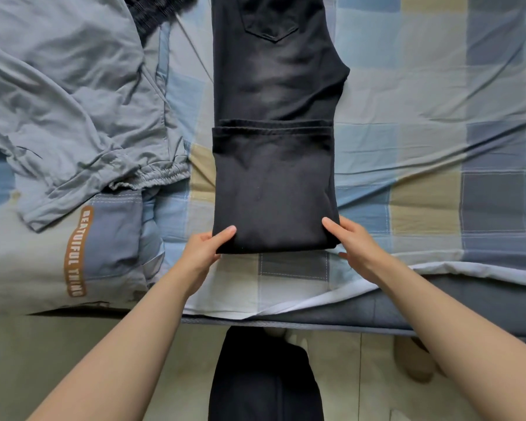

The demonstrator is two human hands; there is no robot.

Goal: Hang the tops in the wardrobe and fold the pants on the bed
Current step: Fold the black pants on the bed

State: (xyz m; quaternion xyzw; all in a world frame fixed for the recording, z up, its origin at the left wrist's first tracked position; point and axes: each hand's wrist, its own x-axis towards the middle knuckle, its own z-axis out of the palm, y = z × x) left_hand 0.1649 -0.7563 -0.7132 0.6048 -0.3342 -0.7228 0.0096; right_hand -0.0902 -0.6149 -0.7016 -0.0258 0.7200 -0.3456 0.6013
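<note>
The jeans (274,123) in the middle are black with a faded grey patch. The sheet (438,123) is checked in blue, tan, grey and white. Left lie light grey trousers (73,95) and a grey-blue quilt (104,238) with orange lettering.

I can read one piece of text from here. On the left of my view, an orange-brown strip (76,251) carries pale capital letters that run along its length, so the words lie sideways to me. They read "BEATUIFUL THING", spelt just so, with the U before the I. The strip sits on a grey and blue patchwork bedcover (43,262) near the bed's front edge, along the side of a darker blue-grey patch (116,238). I can make out no other words, numbers, brand marks or labels anywhere else.
</note>
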